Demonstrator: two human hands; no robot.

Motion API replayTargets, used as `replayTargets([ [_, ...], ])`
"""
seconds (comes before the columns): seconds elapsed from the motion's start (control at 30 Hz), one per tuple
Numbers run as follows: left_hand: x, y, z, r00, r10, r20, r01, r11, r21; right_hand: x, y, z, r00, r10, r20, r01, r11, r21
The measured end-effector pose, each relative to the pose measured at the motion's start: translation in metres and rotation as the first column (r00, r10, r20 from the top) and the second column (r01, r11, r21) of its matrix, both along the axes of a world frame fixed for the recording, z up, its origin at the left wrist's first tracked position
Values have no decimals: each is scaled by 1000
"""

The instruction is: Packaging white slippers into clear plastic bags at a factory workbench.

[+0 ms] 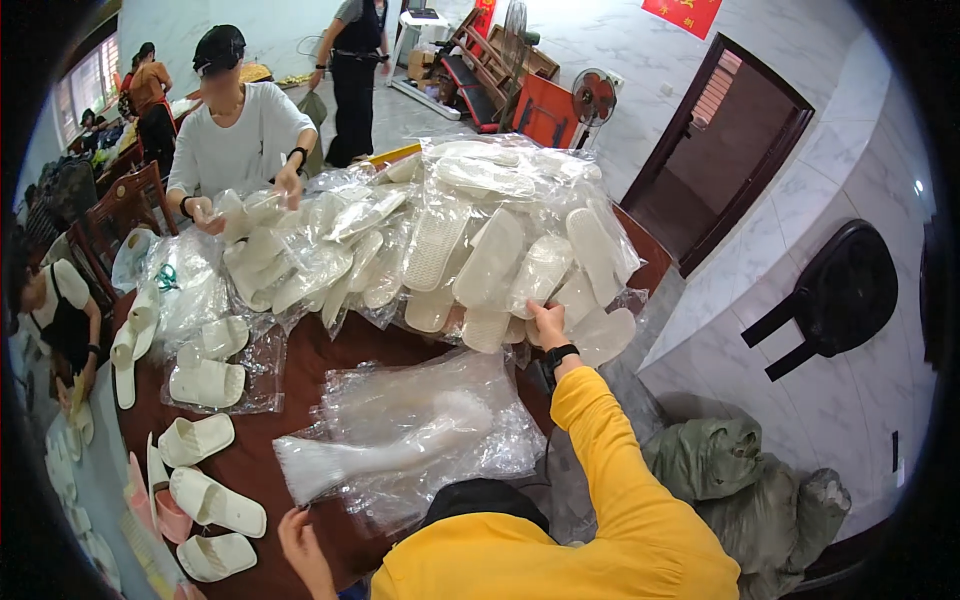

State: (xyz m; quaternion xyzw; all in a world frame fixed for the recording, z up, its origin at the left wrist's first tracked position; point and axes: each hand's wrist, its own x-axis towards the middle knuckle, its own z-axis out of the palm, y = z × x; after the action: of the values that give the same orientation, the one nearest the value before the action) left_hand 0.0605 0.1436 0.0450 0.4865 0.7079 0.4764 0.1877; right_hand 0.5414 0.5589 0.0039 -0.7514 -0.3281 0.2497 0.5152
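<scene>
At the desk's [290, 370] far right edge, your right hand [548, 325] is gripping a bagged slipper [540, 275], fingers curled; light, slippery film—hold the sole. Left hand's [300, 545] fingers: cannot tell.

One view only: head-worn fisheye, looking steeply down and forward over the wearer's yellow-sleeved shoulders onto a dark red table [300, 370]. Close range; the right hand [548, 325] sits mid-frame at the pile of bagged white slippers [480, 240], the left hand [300, 545] at the lower edge. It faces across the table toward a person in a white top [240, 140]. Edges bend hard; black vignette rings the corners. Door [730, 150] upper right.
</scene>
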Motion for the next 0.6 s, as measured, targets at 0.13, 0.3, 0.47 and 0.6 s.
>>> replayTargets([
  [0.13,18,-8,-13,996,-32,89,36,998,-53,-37,-3,45,858,331,-392,-284,943,174],
  [0.3,17,-9,-23,973,-77,217,100,990,-98,-62,-25,118,695,526,-490,-303,832,464],
  [0.47,30,3,-27,922,-143,360,210,966,-152,-155,-105,174,456,738,-497,-700,642,312],
  [0.6,44,26,-19,760,-85,644,284,935,-211,-176,-151,180,-117,938,-327,-991,-88,101],
])
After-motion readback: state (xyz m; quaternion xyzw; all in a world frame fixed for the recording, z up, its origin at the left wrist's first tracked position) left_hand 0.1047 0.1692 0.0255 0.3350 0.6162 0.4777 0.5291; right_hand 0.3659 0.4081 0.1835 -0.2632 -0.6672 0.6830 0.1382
